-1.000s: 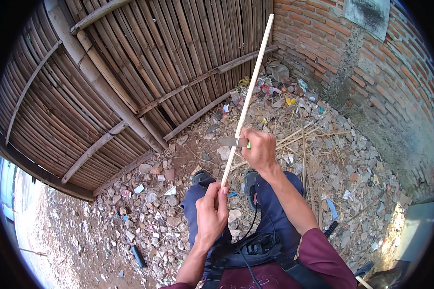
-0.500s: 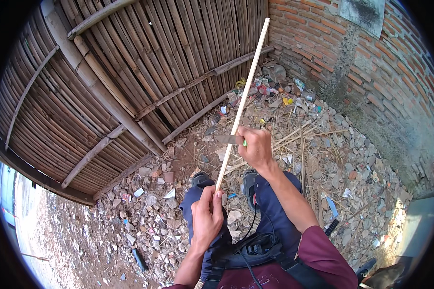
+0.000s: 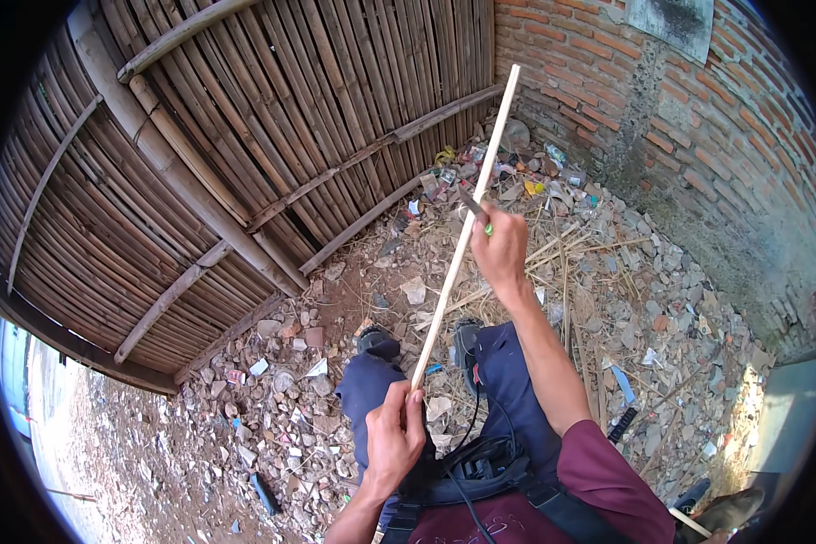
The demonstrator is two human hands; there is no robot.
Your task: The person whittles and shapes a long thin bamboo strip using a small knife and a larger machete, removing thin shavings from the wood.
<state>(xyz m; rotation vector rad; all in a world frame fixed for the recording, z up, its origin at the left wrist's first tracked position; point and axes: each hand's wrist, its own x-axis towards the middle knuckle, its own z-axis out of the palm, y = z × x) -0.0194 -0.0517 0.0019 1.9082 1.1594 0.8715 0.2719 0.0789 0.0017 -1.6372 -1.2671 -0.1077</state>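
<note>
A long pale strip, which looks like split bamboo (image 3: pixel 451 276), slants up and away from me toward the far corner. Its near end is gripped by my left hand (image 3: pixel 395 437), thumb pressed along it above my left thigh. My right hand (image 3: pixel 500 243) is closed round the green handle of a knife (image 3: pixel 473 207), farther up the strip. The blade lies across the strip and points up and to the left. Most of the handle is hidden inside my fingers.
A bamboo-slat wall (image 3: pixel 290 118) rises at the left and meets a brick wall (image 3: pixel 589 72) at the far corner. Stones and litter (image 3: pixel 335 435) cover the ground, with loose thin sticks (image 3: pixel 553 254) on the right. A dark cable (image 3: pixel 467 431) hangs before me.
My right hand has moved up and away along the strip with the knife, whose blade has turned from level to slanting. The strip's near end and my left hand have shifted slightly lower.
</note>
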